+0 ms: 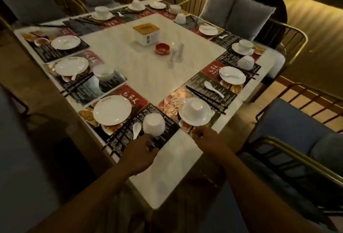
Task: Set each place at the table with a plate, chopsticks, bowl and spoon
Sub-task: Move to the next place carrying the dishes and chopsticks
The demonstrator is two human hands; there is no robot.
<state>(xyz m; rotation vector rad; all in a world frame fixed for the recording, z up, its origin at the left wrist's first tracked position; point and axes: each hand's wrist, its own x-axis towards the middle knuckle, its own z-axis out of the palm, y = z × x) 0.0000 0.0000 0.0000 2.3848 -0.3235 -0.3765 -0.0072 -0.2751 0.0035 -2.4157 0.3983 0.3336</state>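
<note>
The left hand reached over the near corner of the white counter, its fingertips right at the near rim of an upturned white bowl — whether they gripped it or only touched it could not be told through the blur. That bowl stood bottom-up on a dark printed placemat, just right of a white spoon, which lay beside a pair of black chopsticks. Further left on the same mat sat an empty white plate.

The right hand hovered at the near edge of the next setting, fingers curled downwards; whether it pinched anything could not be made out. Just beyond it a second plate carried a second bowl, also bottom-up. A second pair of chopsticks lay slantwise past that plate, with a second spoon beyond them on the mat.

Other places round the counter held plates, bowls and chopsticks in differing order. In the middle stood a white tissue box with a tan lid, a red ashtray near it, and clear glass shakers beside the ashtray. Grey-cushioned chairs ringed the counter.
</note>
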